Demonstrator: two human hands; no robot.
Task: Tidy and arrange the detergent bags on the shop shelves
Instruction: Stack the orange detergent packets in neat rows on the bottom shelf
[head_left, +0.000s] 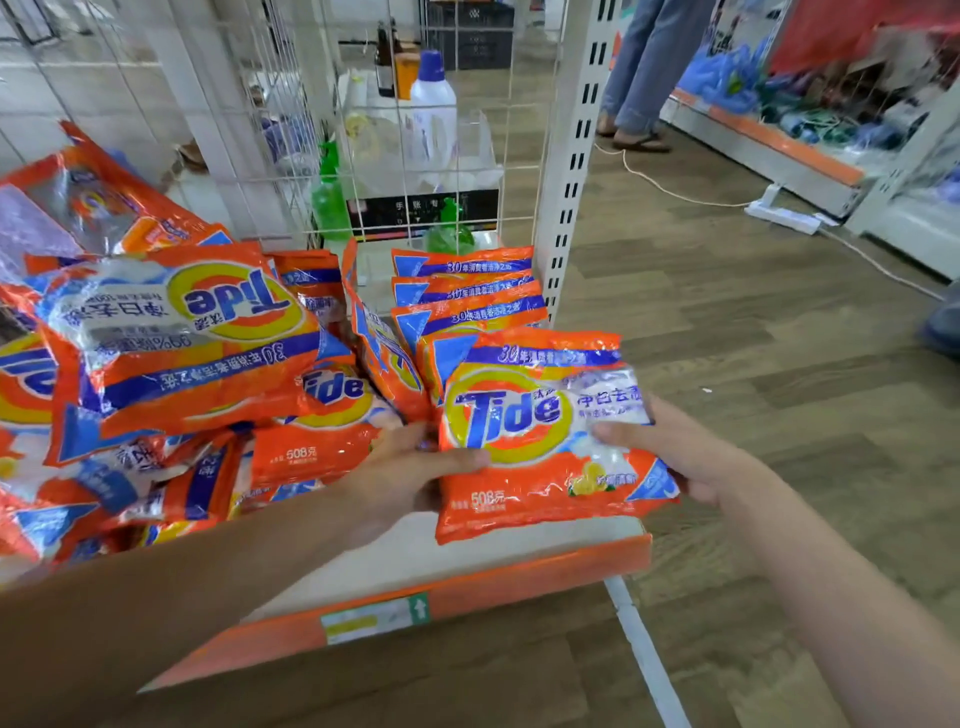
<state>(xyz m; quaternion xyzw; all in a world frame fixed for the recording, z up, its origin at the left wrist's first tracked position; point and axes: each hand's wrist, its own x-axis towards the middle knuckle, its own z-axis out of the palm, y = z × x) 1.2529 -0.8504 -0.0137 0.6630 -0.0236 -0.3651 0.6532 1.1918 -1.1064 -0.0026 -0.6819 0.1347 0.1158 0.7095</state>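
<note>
Detergent bag (540, 441) is sitting between both my hands, printed face up toward me, logo reading the right way, top edge pointing away from me toward the back of the shelf, so its long axis runs front to back-ish, tilted a bit. Left hand (415, 467) has it by the left edge, thumb curled over the front; right hand (670, 447) pinches the right side, thumb on the white patch of the print. Its bottom edge hangs just over the front of the white shelf (597, 530) with the orange lip. Right behind it, past my fingers, I count three bags standing in a neat row (467, 291), maybe a fourth pressed against the one I'm holding, can't quite tell. One more bag leans tilted (379, 343) just beyond my left hand. Further out to the left there's a messy heap (171, 353) of the same orange bags, one big one on top lying upside down; too jumbled to count properly.
</note>
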